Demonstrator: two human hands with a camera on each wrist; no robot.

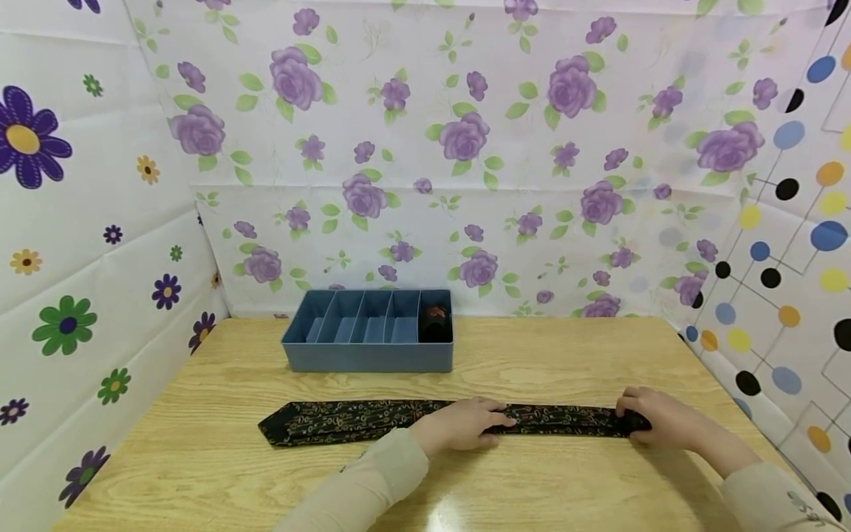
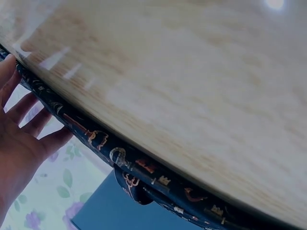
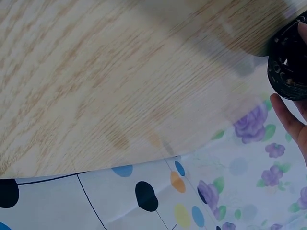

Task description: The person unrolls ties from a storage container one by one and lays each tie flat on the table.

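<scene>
A black necktie (image 1: 339,423) with a small gold and orange pattern lies lengthwise across the table, its pointed wide end at the left. At its right end the tie is turned into a small roll (image 3: 284,76). My right hand (image 1: 658,419) holds that rolled end between thumb and fingers. My left hand (image 1: 462,425) rests across the middle of the tie, its fingers extended over the fabric. In the left wrist view, the fingertips of my left hand (image 2: 24,129) touch the tie's edge, and the keeper loop (image 2: 130,184) shows on its underside.
Behind the tie stands a blue-grey box (image 1: 368,357) with several compartments. Its rightmost compartment contains a dark rolled item (image 1: 435,325) with a reddish pattern. Flower-printed sheets (image 1: 425,148) rise at the back and left of the wooden table (image 1: 565,355); a dotted sheet (image 1: 784,295) hangs at the right.
</scene>
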